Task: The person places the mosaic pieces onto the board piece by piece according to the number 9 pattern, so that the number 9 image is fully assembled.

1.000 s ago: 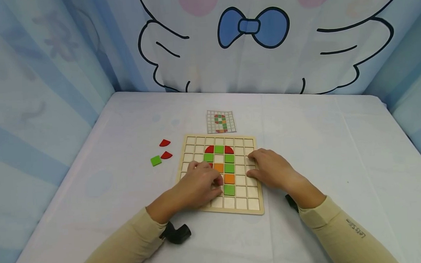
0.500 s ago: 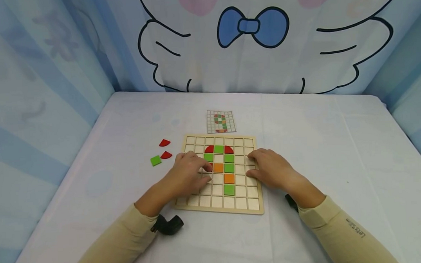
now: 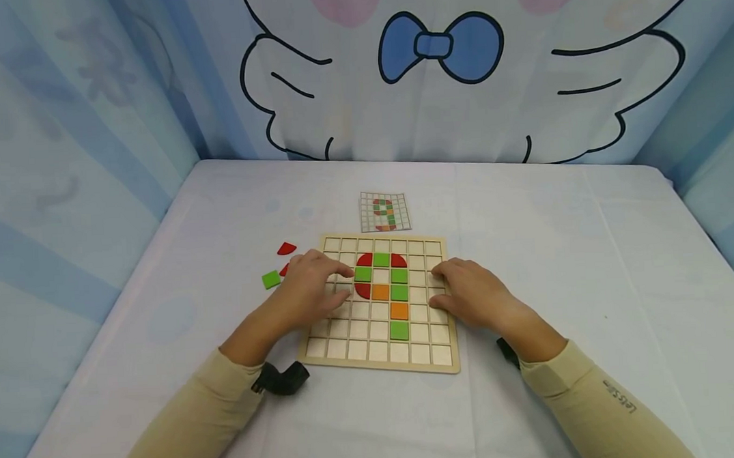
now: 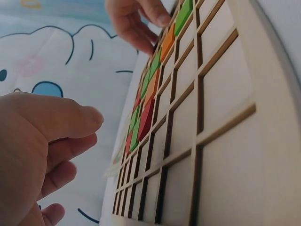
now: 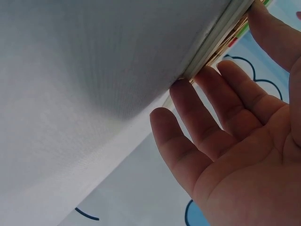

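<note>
A wooden grid board (image 3: 353, 330) lies on the table. Red, green and orange tiles sit in its cells, among them a red quarter-round tile (image 3: 362, 291) at the left and an orange square tile (image 3: 398, 311). My left hand (image 3: 305, 290) is over the board's left side, thumb and fingers apart with nothing between them; the left wrist view shows the same gap. My right hand (image 3: 477, 292) rests on the board's right edge, its fingertips (image 5: 181, 89) touching the rim with the fingers spread.
Left of the board lie a red quarter-round piece (image 3: 286, 248), another red piece (image 3: 285, 269) partly behind my left hand, and a green square tile (image 3: 271, 279). A pattern card (image 3: 385, 212) lies beyond the board. Printed curtains surround the table.
My left hand has drawn back leftward from the board's middle toward the loose pieces, uncovering the lower left red tile. My right hand has stayed in place.
</note>
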Motion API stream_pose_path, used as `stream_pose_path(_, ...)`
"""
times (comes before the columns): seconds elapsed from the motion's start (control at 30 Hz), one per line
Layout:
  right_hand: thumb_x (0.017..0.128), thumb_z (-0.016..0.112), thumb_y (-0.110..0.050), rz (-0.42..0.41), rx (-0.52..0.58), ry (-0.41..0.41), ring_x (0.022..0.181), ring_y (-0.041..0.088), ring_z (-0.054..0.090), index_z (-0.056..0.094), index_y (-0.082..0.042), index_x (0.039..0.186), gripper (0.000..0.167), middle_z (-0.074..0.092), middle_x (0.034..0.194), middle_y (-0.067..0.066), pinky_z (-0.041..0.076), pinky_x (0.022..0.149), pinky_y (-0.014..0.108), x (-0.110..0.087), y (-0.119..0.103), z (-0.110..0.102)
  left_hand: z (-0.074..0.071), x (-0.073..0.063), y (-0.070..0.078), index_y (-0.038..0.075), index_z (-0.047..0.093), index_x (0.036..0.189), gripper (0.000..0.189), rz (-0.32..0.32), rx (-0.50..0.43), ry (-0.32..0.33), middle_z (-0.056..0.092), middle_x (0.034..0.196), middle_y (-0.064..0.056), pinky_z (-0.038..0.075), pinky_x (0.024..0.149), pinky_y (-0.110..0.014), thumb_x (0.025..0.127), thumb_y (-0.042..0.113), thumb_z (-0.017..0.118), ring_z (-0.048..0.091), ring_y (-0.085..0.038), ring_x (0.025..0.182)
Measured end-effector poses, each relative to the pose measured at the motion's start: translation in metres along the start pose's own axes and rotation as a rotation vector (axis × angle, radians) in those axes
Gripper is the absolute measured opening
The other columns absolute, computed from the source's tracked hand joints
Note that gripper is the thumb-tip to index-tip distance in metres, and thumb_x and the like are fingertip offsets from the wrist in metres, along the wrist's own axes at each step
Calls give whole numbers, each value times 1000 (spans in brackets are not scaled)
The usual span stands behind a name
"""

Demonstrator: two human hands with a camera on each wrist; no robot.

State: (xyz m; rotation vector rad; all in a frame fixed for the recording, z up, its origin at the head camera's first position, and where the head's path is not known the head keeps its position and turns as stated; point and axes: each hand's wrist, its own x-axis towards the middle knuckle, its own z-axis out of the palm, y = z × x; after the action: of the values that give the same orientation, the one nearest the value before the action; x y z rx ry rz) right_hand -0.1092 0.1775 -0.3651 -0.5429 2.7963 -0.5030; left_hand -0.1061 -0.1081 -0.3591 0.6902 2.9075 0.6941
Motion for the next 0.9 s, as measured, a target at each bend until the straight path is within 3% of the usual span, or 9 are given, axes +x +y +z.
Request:
stream_pose_path(0.17,95,70,-25,-4,4,2,123,38,53,57,6,131,50,59,130,21,40,104,50,0,0,0,-8,-2,-9,4,71,117,28,20,-26,30,67,117,-11,40,101,-49,90,13,74,54,-32,118)
stream_pose_path(0.37,95,70,-26,6,-5,-4,123,38,53,57,6,132,50,59,130,20,41,103,50,0,0,-1,-11,-4,-20,1,64,127,37,-20,-105,20,62,131,-14,39,106,-48,92,11,72,51,-33,129)
stream_pose_path(0.57,95,69,-25,10,-1,-8,123,38,53,57,6,132,50,59,130,20,40,104,50,0,-1,-1,-12,-8,-31,-1,62,131,41,-42,-125,26,60,134,-15,42,104,-49,92,9,71,52,-34,128)
stream_pose_path(0.77,95,69,-25,8,2,-10,123,38,53,56,6,132,50,59,131,20,40,104,50,0,-1,-1,-17,-11,-44,2,59,136,45,-134,-104,-1,59,134,-15,47,97,-48,93,11,71,57,-32,117)
stream_pose_path(0.9,95,69,-25,7,2,-9,123,38,53,56,6,132,50,59,130,20,40,104,50,0,0,-1,-21,-15,-55,1,60,134,43,-155,-89,15,59,133,-19,42,102,-52,93,10,70,51,-36,126)
